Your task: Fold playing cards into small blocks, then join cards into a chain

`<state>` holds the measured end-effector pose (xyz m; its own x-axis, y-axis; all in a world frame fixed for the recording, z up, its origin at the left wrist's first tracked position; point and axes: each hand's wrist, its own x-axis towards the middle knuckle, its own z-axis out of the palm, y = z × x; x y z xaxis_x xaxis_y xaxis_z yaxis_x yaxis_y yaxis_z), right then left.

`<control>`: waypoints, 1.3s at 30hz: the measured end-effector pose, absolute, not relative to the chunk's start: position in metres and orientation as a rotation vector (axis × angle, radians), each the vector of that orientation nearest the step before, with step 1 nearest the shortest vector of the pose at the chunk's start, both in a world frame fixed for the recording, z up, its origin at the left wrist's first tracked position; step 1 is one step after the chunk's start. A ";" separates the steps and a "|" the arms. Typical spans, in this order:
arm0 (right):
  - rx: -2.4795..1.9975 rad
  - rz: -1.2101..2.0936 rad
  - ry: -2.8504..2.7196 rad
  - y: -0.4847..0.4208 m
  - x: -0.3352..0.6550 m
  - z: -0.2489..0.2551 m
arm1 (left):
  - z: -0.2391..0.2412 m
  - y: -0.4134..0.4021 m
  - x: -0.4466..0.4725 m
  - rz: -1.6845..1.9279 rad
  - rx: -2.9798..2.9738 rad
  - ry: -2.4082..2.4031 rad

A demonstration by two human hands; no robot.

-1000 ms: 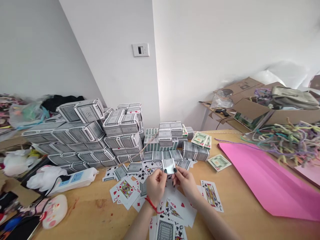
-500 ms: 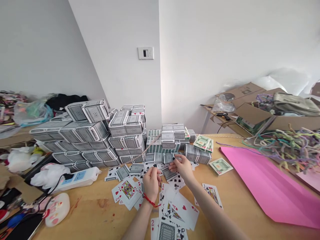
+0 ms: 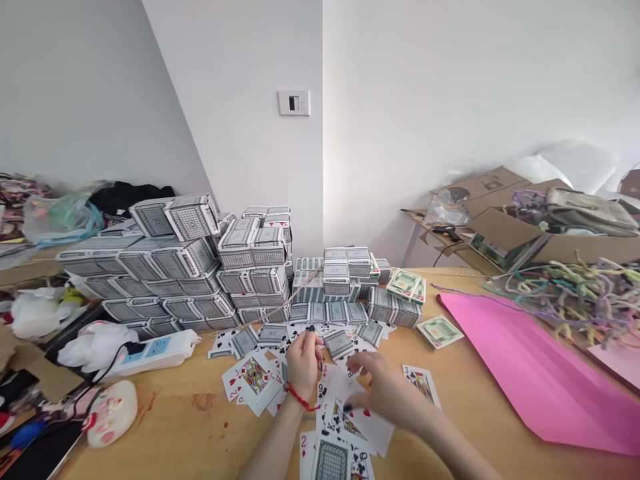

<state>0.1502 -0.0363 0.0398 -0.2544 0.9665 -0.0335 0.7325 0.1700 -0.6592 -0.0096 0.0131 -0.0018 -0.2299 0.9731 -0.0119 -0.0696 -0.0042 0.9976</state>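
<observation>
From the head view, stacked card boxes (image 3: 200, 273) and a pink sheet (image 3: 530, 373) flank loose playing cards (image 3: 350, 413) on the wooden table (image 3: 190, 433), where the left hand (image 3: 304, 363) pinches a thin string (image 3: 280, 307) and the blurred right hand (image 3: 380, 390) spreads its fingers onto the cards.

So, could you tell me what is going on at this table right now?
A person sits at a wooden table strewn with loose playing cards. The left hand is closed, pinching something too small to make out. The right hand reaches down onto the face-up cards, fingers spread. Stacked card boxes stand behind, a pink sheet to the right.
</observation>
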 end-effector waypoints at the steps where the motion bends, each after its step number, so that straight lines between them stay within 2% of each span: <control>1: -1.529 0.711 -2.170 -0.050 0.145 0.036 | -0.002 0.013 -0.009 1.411 1.029 1.333; 5: -0.984 0.095 -2.572 -0.088 0.115 -0.008 | -0.002 0.012 -0.009 1.421 1.009 1.321; 7: -0.914 -0.159 -2.516 -0.093 0.105 -0.026 | -0.002 0.012 -0.010 1.428 1.001 1.309; 8: -0.925 -0.176 -2.515 -0.092 0.102 -0.029 | -0.002 0.012 -0.010 1.429 0.997 1.305; 10: -0.999 -0.030 -2.601 -0.086 0.101 -0.022 | -0.002 0.012 -0.011 1.429 0.992 1.293; 15: -1.508 0.652 -2.640 -0.072 0.111 0.027 | 0.000 0.014 -0.015 1.464 0.954 1.235; 20: -1.471 1.127 -2.236 -0.061 0.126 0.034 | 0.007 0.017 -0.025 1.565 0.854 1.167; 27: -1.418 1.500 -1.399 -0.017 0.141 0.026 | 0.017 0.026 -0.047 1.699 0.697 1.136; 31: -1.418 1.235 -1.162 0.004 0.144 0.019 | 0.025 0.026 -0.053 1.519 0.924 1.276; 36: -1.627 0.898 -1.104 0.011 0.157 0.000 | 0.022 0.017 -0.036 1.164 1.669 1.354; 39: -1.630 0.830 -1.135 0.010 0.164 -0.008 | 0.011 0.012 -0.023 1.020 2.016 1.320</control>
